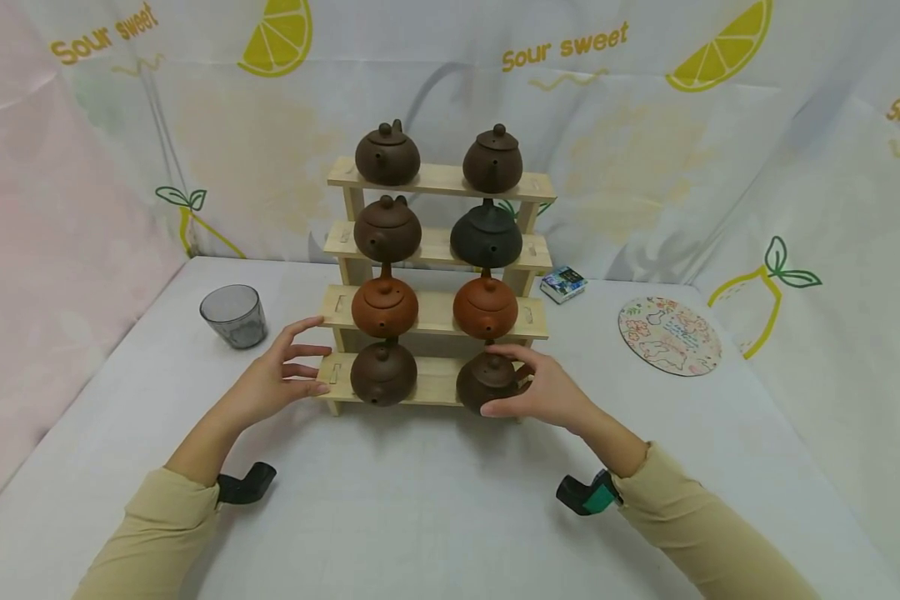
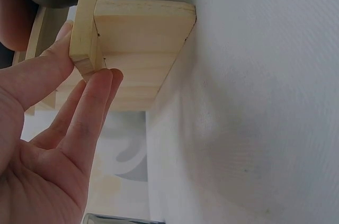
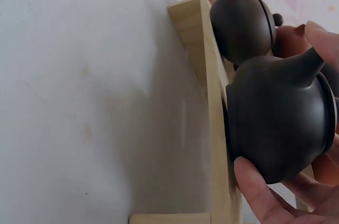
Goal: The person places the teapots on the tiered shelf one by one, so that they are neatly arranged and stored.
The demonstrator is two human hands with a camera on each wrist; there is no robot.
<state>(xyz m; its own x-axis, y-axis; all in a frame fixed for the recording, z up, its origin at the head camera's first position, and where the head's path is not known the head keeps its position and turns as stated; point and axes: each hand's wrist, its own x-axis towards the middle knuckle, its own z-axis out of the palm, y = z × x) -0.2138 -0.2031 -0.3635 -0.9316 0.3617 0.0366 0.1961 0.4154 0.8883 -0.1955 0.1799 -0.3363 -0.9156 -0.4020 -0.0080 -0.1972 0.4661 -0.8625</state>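
Note:
A stepped wooden rack [image 1: 441, 379] holds several small clay teapots, two on each step. At its lowest step, my left hand [image 1: 281, 375] grips the left end of the board. The left wrist view shows the thumb [image 2: 39, 75] against one face and fingertips [image 2: 100, 83] against the other. My right hand [image 1: 547, 392] holds the dark brown teapot [image 1: 483, 383] on the right of that step, thumb and fingers around its body; part of it is hidden by the hand. Beside it sits another dark brown teapot [image 1: 383, 375]. Close up, the held teapot [image 3: 280, 118] is against the board [image 3: 216, 128].
Orange-red teapots [image 1: 385, 306] stand one step up, with brown and black teapots [image 1: 486, 237] higher. A grey glass [image 1: 234, 317] stands left. To the right are a small box [image 1: 563, 284] and a round patterned mat [image 1: 669, 336]. A printed cloth [image 1: 450, 92] hangs behind.

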